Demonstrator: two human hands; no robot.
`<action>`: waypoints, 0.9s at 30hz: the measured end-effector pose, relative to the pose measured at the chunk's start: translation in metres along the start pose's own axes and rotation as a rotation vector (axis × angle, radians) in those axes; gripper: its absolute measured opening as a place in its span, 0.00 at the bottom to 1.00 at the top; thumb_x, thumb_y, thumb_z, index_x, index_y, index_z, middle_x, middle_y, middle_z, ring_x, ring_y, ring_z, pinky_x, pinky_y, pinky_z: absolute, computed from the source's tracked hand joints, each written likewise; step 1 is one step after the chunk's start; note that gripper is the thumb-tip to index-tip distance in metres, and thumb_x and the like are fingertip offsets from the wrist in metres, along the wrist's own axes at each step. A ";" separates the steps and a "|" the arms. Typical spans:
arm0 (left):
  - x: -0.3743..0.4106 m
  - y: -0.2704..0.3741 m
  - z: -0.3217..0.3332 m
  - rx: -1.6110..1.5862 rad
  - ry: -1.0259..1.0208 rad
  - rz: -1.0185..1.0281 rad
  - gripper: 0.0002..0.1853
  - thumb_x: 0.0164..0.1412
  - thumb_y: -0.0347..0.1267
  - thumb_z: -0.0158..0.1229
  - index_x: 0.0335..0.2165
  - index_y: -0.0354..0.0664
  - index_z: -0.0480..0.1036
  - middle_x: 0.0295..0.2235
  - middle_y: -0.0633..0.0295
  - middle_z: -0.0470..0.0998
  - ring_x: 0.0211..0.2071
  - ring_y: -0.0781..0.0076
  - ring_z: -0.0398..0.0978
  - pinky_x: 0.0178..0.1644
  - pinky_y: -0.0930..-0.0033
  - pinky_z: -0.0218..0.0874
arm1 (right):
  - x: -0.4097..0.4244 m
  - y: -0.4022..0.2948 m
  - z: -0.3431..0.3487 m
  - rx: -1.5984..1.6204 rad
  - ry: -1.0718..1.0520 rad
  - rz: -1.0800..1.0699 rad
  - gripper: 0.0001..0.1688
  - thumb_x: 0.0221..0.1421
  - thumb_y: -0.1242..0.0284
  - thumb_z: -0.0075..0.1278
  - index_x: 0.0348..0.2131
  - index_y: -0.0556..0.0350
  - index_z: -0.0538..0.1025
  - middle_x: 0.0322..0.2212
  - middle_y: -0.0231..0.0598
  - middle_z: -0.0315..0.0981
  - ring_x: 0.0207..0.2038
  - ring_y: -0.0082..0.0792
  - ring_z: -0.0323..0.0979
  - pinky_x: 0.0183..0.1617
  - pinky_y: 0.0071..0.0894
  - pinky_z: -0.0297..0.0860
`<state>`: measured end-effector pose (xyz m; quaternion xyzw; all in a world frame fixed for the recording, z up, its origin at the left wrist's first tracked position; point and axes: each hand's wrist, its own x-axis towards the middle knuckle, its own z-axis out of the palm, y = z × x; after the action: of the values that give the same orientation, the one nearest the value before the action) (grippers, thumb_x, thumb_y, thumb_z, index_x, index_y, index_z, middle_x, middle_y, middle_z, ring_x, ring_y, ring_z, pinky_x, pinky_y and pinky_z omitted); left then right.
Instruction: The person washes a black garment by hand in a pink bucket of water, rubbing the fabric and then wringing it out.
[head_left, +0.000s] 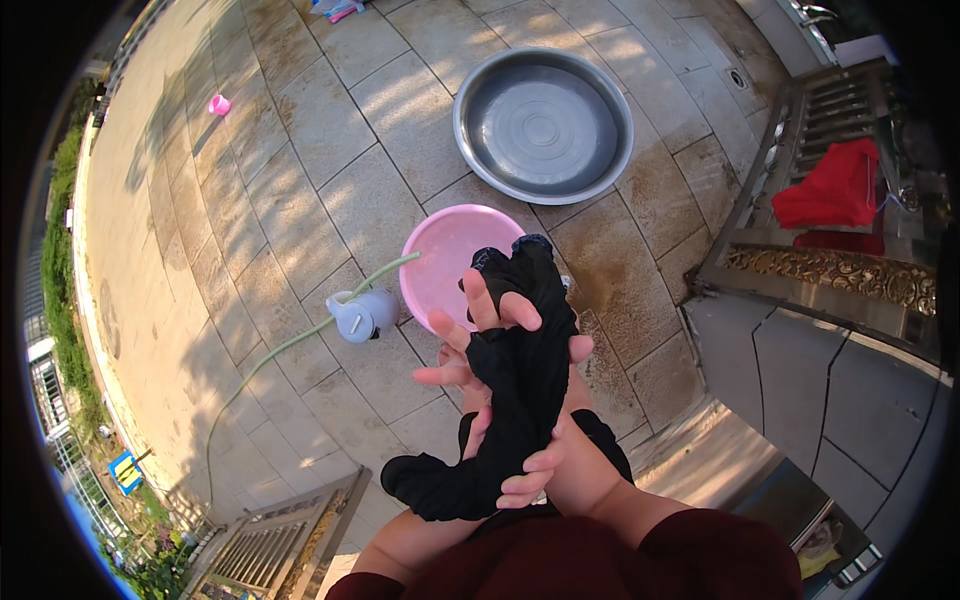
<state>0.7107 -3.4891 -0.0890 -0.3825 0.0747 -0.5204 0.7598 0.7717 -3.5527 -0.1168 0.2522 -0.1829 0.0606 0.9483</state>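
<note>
A wet-looking black garment (525, 352) hangs bunched and twisted over both hands, in front of my body. My left hand (525, 472) holds its lower part from beneath, fingers curled over the right side and thumb at the left. Farther up, my right hand (487, 322) supports the cloth with fingers spread, some of them hooked over its folds; the palm is hidden. The garment's upper end, with dark patterned edging, overlaps a pink plastic basin (431, 262) on the ground. A green hose (277, 351) runs past a light blue pitcher (367, 315), its end over the basin's rim.
Beyond the pink basin stands a large metal basin (540, 127) holding water. Red cloth (829, 184) hangs at a metal gate on the right. Another gate panel (277, 540) stands lower left. A small pink cup (219, 105) is on the paving, with a drain (736, 78) upper right.
</note>
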 end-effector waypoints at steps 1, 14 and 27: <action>0.000 0.002 -0.001 0.018 -0.032 -0.054 0.36 0.47 0.46 0.52 0.44 0.32 0.47 0.27 0.52 0.61 0.18 0.67 0.66 0.15 0.71 0.62 | -0.001 -0.001 0.001 0.053 -0.040 0.001 0.24 0.37 0.64 0.54 0.31 0.51 0.58 0.42 0.42 0.53 0.54 0.49 0.42 0.52 0.63 0.44; -0.014 -0.005 0.046 0.768 0.801 -0.165 0.29 0.40 0.38 0.57 0.38 0.33 0.57 0.28 0.56 0.64 0.23 0.69 0.66 0.22 0.72 0.60 | -0.023 -0.031 0.062 -0.457 0.748 0.525 0.11 0.43 0.70 0.48 0.27 0.55 0.62 0.17 0.33 0.58 0.27 0.37 0.65 0.45 0.50 0.59; -0.001 0.009 0.033 1.615 1.171 -0.162 0.28 0.41 0.34 0.58 0.39 0.30 0.57 0.34 0.58 0.65 0.33 0.74 0.65 0.35 0.74 0.59 | -0.026 -0.021 0.040 -1.739 0.970 0.842 0.10 0.42 0.72 0.49 0.16 0.58 0.68 0.10 0.29 0.64 0.14 0.19 0.62 0.20 0.16 0.59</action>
<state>0.7338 -3.4705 -0.0725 0.5611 0.0350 -0.5718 0.5975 0.7394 -3.5911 -0.1037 -0.6412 0.1596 0.3243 0.6769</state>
